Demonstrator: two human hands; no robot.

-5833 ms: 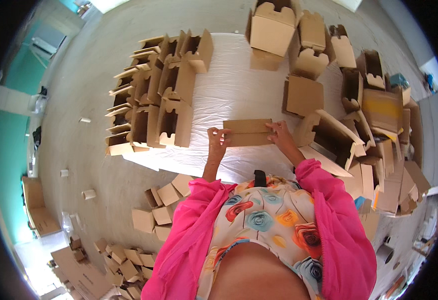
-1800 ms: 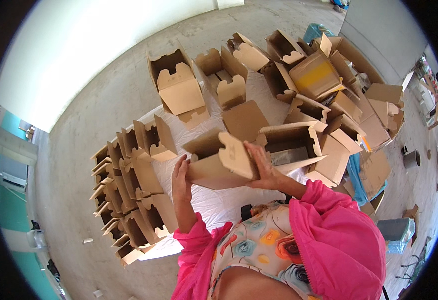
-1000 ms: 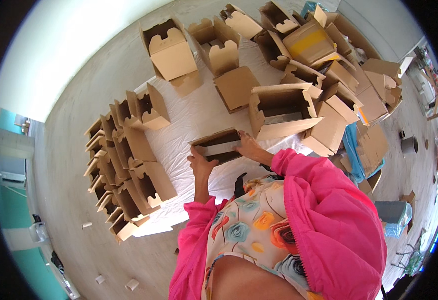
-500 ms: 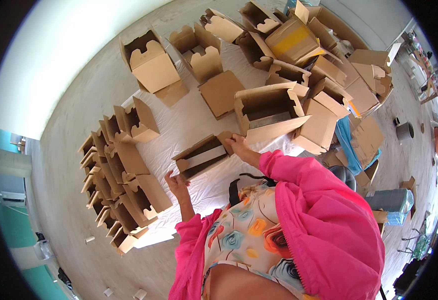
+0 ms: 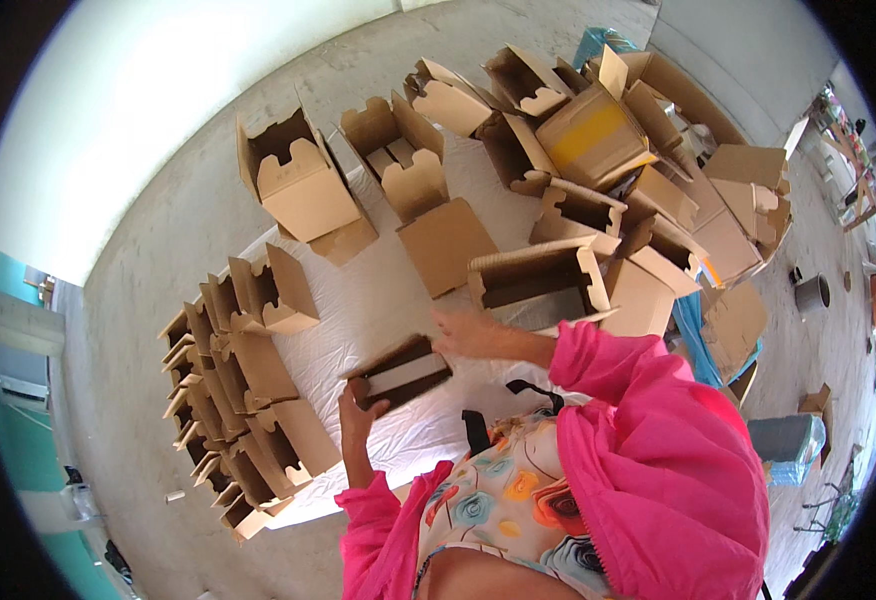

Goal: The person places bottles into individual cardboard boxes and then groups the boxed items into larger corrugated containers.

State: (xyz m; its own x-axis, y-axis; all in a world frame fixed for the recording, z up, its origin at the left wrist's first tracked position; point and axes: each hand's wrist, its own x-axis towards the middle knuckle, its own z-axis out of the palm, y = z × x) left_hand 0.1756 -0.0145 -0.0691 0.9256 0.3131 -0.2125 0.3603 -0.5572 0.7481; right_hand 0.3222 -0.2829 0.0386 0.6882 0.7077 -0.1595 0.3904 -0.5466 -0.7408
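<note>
In front of me on the white-covered table lies a narrow brown cardboard box (image 5: 413,391), its top open and a pale strip showing inside. My left hand (image 5: 361,407) is closed on the box's left end, with fingers at its edge. My right hand (image 5: 470,333) is at the box's right end, where the flap stood before; motion smears its fingers, and whether they grip the cardboard is unclear. Just beyond my right hand stands a larger open carton (image 5: 543,285), with a grey piece inside.
Rows of open narrow boxes (image 5: 243,390) line the table's left side. Two open cartons (image 5: 308,190) stand at the far edge, near a flat flap (image 5: 446,245). Many cartons pile up on the right, beside blue plastic (image 5: 693,335). A grey bin (image 5: 812,294) stands on the floor.
My right hand has moved from holding the upright right end flap to the box's right end, and that flap no longer stands up. My left hand, spread beside the box before, now grips its left end.
</note>
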